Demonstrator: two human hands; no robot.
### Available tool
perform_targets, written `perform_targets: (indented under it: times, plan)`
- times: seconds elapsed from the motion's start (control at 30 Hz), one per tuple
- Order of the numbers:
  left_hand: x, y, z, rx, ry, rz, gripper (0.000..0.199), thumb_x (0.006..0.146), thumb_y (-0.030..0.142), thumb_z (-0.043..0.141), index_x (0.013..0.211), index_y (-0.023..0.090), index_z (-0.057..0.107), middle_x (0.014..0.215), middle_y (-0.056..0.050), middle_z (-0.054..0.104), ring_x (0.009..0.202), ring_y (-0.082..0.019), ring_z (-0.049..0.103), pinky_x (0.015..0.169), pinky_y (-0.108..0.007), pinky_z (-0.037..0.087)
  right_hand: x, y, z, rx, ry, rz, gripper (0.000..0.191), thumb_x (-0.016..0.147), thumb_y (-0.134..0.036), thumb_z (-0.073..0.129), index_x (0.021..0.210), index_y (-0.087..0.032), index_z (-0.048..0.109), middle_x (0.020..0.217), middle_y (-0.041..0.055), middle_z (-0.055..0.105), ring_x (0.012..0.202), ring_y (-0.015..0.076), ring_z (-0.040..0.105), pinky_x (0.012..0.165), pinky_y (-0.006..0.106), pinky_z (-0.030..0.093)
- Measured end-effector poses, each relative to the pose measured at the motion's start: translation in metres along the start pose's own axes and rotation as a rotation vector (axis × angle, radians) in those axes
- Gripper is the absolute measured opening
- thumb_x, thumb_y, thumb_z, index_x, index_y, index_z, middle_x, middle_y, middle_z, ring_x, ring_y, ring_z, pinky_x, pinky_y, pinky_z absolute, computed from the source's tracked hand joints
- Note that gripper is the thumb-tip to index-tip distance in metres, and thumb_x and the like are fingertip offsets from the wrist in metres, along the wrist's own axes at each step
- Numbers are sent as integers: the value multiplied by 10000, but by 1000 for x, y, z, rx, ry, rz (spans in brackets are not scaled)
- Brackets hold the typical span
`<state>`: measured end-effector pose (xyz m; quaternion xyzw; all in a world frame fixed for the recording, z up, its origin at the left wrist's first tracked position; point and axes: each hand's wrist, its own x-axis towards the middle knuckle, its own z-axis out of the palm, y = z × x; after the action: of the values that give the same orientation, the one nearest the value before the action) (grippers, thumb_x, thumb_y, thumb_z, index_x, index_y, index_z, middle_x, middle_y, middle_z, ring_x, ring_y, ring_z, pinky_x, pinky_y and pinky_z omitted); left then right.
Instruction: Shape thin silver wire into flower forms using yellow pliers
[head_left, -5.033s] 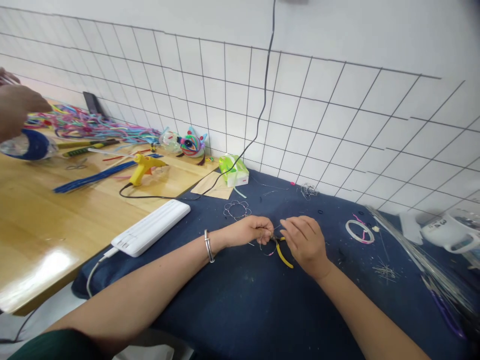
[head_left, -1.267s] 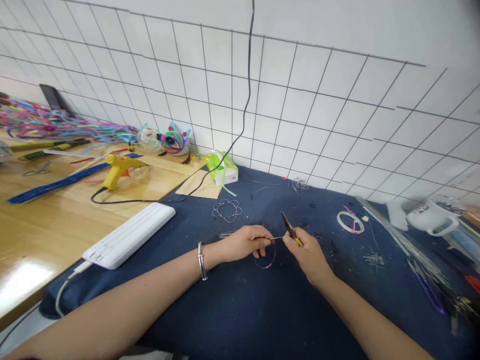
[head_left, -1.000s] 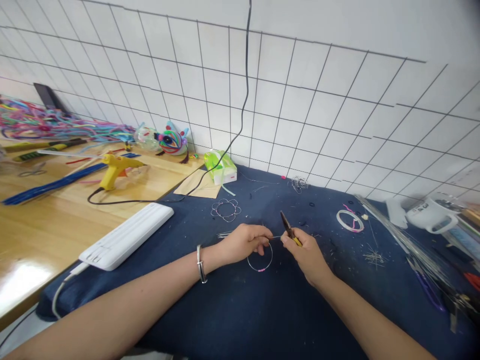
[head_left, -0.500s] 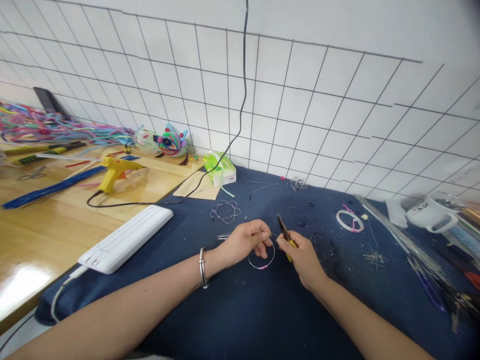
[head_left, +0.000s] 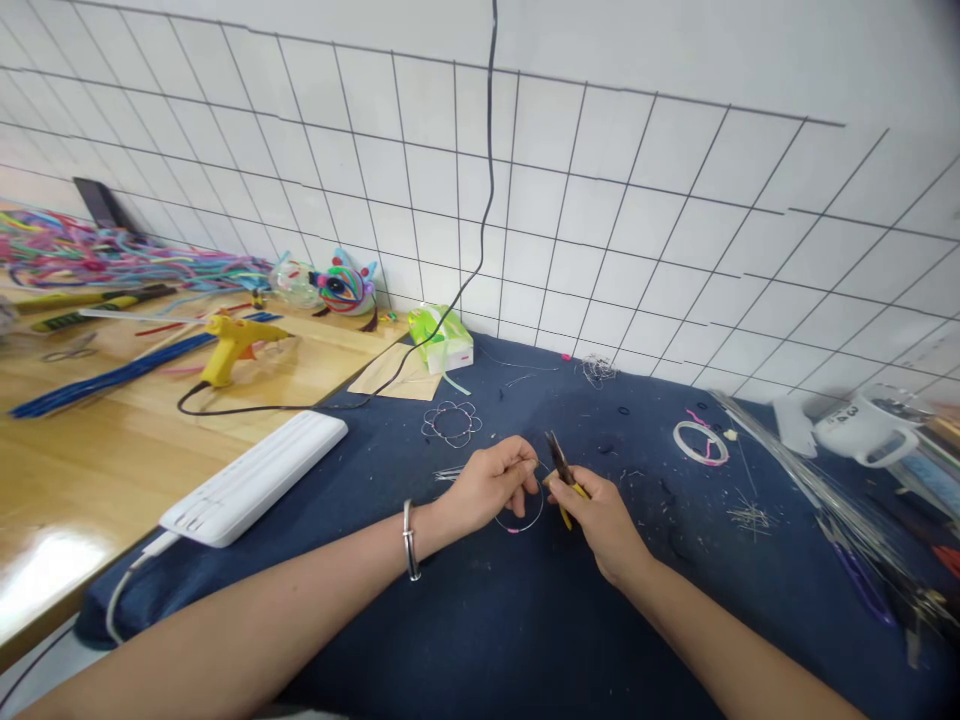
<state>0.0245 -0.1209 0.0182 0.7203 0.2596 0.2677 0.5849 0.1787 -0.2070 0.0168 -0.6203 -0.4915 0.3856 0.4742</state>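
My left hand (head_left: 496,484) pinches a thin wire ring (head_left: 538,515) between thumb and fingers. Small pink beads (head_left: 513,530) sit at the ring's lower edge. A pair of pliers (head_left: 564,472) with yellow handles is gripped in my right hand (head_left: 600,515), jaws pointing up and away. Its thumb and index finger are close to the wire at the ring's right side; whether they touch it I cannot tell. Beyond my left hand a flower-shaped wire piece (head_left: 451,424) lies on the dark blue cloth (head_left: 465,630).
On the left are a white power strip (head_left: 255,480) and a yellow glue gun (head_left: 231,345). A tissue pack (head_left: 442,340) stands near the wall. Rightward lie a white ring-shaped roll (head_left: 700,443), a wire bundle (head_left: 795,455) and a white mug (head_left: 866,428). A black cable (head_left: 491,180) hangs in front.
The wire ring has turned in my left hand, its beads shifting left and slightly up. My right hand and the pliers have moved a little left, nearer the ring.
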Motion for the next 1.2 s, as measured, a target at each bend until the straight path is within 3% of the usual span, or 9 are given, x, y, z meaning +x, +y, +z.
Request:
perform_targets:
  times: [0.2, 0.57, 0.77, 0.97, 1.2]
  plan:
    - [0, 1, -1, 50, -22, -7, 133, 871, 292, 400, 874, 175, 464, 705, 17, 592, 440, -56, 536, 430, -162, 370, 2, -2, -3, -23, 24, -12, 296, 800, -421, 505, 903, -165, 614, 785, 28, 583, 715, 138, 504, 636, 242, 353]
    - [-1, 0, 7, -170, -30, -64, 199, 873, 362, 394, 854, 167, 428, 684, 12, 577, 367, -30, 457, 382, -145, 318, 2, -3, -3, -250, -7, -90, 254, 808, -400, 478, 818, -178, 600, 718, 3, 539, 663, 125, 468, 597, 226, 351]
    - [-2, -7, 11, -91, 22, -45, 211, 882, 370, 363, 850, 171, 422, 613, 30, 539, 345, -41, 431, 336, -141, 304, 3, -9, 1, -329, -94, -183, 213, 814, -337, 470, 736, -188, 600, 711, -8, 510, 685, 121, 460, 637, 226, 349]
    - [-2, -5, 8, -30, 19, -53, 220, 883, 335, 351, 964, 177, 480, 567, 45, 488, 367, -48, 407, 346, -147, 320, 5, -10, -3, -295, -144, -143, 209, 799, -345, 490, 792, -183, 622, 715, -5, 520, 679, 121, 457, 621, 227, 347]
    - [-1, -3, 6, 62, 15, -18, 237, 878, 338, 358, 823, 158, 503, 649, 18, 524, 411, -42, 415, 392, -162, 322, 5, -9, -4, -282, -124, -95, 215, 796, -334, 484, 852, -176, 620, 716, 3, 555, 659, 123, 476, 606, 232, 354]
